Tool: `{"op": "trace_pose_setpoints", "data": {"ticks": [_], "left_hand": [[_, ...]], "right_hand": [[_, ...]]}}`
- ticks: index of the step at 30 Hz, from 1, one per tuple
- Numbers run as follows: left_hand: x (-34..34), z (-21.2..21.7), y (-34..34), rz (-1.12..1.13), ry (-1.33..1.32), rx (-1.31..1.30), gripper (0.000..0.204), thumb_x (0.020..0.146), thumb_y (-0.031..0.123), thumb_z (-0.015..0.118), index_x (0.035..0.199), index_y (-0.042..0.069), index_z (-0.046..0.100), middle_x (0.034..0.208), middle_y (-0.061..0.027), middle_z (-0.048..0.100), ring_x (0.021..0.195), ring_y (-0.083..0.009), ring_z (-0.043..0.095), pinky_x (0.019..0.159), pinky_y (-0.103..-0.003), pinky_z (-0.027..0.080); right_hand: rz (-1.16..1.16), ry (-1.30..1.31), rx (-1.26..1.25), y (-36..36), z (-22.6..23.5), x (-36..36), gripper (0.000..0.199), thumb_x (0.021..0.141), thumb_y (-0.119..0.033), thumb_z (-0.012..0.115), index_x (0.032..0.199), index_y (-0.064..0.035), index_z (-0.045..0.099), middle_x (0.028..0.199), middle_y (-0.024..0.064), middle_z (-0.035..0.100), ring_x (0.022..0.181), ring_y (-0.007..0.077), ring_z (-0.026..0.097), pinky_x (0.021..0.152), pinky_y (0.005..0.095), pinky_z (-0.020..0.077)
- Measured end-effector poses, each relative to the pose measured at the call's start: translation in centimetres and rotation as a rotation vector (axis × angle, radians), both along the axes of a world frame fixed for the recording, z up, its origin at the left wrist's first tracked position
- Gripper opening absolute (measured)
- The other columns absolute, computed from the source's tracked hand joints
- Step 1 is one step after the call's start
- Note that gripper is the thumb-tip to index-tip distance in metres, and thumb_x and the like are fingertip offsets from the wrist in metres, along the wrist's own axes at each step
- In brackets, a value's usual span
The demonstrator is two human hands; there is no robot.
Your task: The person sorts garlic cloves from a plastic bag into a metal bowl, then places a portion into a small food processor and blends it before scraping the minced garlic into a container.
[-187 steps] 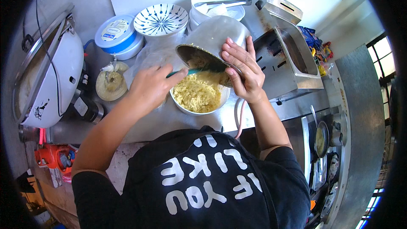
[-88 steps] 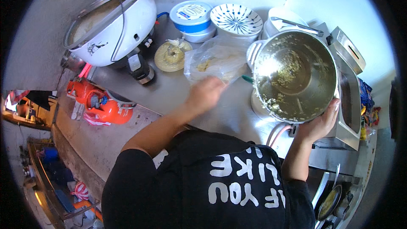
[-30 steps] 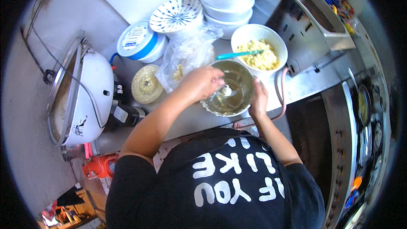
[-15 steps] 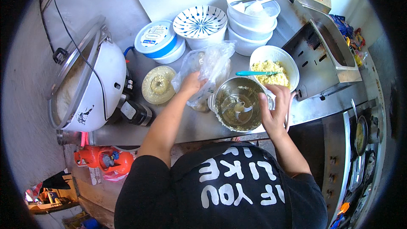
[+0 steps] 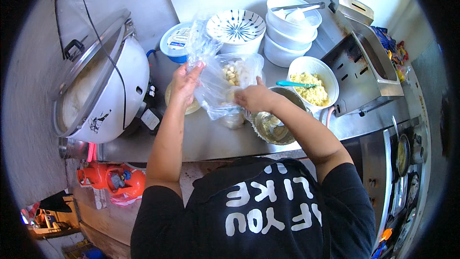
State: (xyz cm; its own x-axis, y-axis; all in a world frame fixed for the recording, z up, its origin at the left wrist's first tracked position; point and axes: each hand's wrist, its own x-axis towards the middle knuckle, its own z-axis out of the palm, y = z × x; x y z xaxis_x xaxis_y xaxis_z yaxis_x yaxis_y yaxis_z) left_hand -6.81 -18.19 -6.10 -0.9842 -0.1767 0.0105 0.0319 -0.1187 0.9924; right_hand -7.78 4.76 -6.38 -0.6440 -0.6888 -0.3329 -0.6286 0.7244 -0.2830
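Note:
A clear plastic bag (image 5: 211,86) is spread open over the steel counter. Pale pieces that look like peeled garlic cloves (image 5: 231,74) show inside it. My left hand (image 5: 185,84) pinches the bag's left side, thumb pointing up. On its near right side my right hand (image 5: 256,97) has its fingers curled into the plastic. Under my right forearm stands the metal food processor bowl (image 5: 270,136), with bits of mash on its wall and part of its blade showing. A round pale lid (image 5: 193,107) lies partly hidden behind my left wrist.
A white tub of yellowish mash (image 5: 320,97) with a teal-handled utensil (image 5: 292,84) stands right of the bag. Behind are a patterned bowl (image 5: 237,25), a blue-and-white tub (image 5: 173,43) and stacked white tubs (image 5: 287,50). A big white pot (image 5: 122,88) stands left, a steel appliance (image 5: 357,74) right.
My right hand has left the processor bowl's rim and moved left to the bag. My left hand has lifted the bag's left side up and left, opening it so the pale pieces show.

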Motion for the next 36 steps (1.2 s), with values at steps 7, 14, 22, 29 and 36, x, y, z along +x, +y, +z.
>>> {"op": "trace_pose_setpoints", "data": {"ticks": [7,14,22,29,36], "left_hand": [[-1.0,3.2,-0.2,-0.062,0.216,0.139,0.022,0.088,0.026,0.069,0.101,0.008,0.068,0.094,-0.0009,0.068,0.077,-0.0068,0.057,0.064,-0.025,0.044],[-0.7,4.5,-0.3,-0.004,0.261,0.114,0.018,0.086,0.023,0.071,0.098,0.008,0.069,0.091,-0.0005,0.068,0.07,-0.0061,0.055,0.061,-0.023,0.041],[-0.1,1.6,-6.6,0.176,0.104,-0.725,0.028,0.086,0.024,0.066,0.099,-0.001,0.067,0.078,-0.0108,0.068,0.069,-0.0266,0.063,0.066,-0.036,0.047],[2.1,4.2,-3.5,0.596,0.255,-1.382,0.052,0.077,0.029,0.072,0.119,0.002,0.056,0.119,-0.0196,0.052,0.112,-0.0327,0.052,0.096,-0.046,0.039],[0.4,1.9,0.6,0.086,0.51,-1.62,0.039,0.075,0.019,0.07,0.111,0.006,0.061,0.11,-0.0122,0.057,0.106,-0.0292,0.054,0.094,-0.047,0.037]], "right_hand": [[0.121,-0.016,0.031,-0.6,0.8,1.1,0.03,0.089,-0.032,0.054,0.096,-0.007,0.068,0.095,0.0163,0.066,0.101,0.033,0.062,0.103,0.0635,0.0276],[-0.028,0.298,-0.55,-0.6,-2.2,-2.7,0.026,0.081,-0.022,0.061,0.1,-0.0047,0.065,0.094,0.0185,0.066,0.094,0.0355,0.063,0.086,0.0403,0.0481],[0.059,-0.037,0.233,-0.5,-4.3,-5.2,0.021,0.078,-0.013,0.055,0.088,-0.0037,0.071,0.094,0.0212,0.068,0.09,0.0365,0.065,0.081,0.0438,0.0507],[-0.22,0.202,-0.211,-2.8,-7.9,-8.2,0.032,0.076,-0.013,0.059,0.106,-0.0012,0.064,0.098,0.0215,0.066,0.095,0.0374,0.063,0.086,0.0434,0.0503],[-0.344,0.216,-0.146,-4.6,-8.1,-9.4,0.03,0.076,-0.014,0.063,0.104,-0.0036,0.063,0.099,0.0191,0.066,0.095,0.0347,0.064,0.086,0.0417,0.0509]]}}
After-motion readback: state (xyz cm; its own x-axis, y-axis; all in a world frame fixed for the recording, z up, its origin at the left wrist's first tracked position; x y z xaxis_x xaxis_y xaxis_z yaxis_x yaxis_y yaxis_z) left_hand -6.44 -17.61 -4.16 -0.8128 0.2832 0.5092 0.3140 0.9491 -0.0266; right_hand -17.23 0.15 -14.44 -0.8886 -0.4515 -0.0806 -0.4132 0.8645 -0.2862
